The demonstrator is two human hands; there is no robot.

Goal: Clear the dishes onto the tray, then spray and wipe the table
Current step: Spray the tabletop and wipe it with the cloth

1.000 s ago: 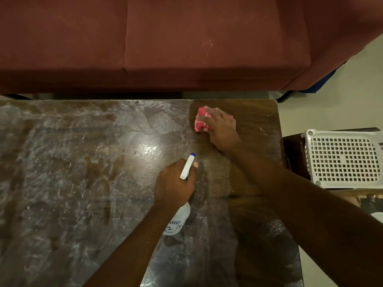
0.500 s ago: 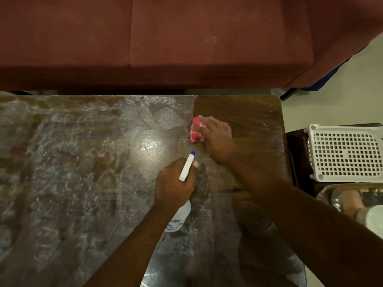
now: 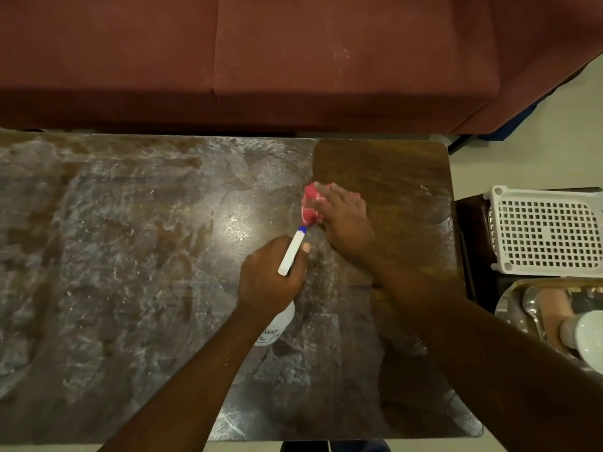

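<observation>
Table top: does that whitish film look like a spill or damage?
No damage shows. Whitish streaks cover most of the table; only the far right corner beside the pink cloth is bare dark wood. Probably spray not yet wiped.

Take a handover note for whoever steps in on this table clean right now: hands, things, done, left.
Left hand grips the spray bottle over the table.
Right hand presses the pink cloth flat on it.
Done: dishes sit on the metal tray at right; table sprayed; far right corner looks wiped.
To do: wipe the streaky film off the rest.
</observation>
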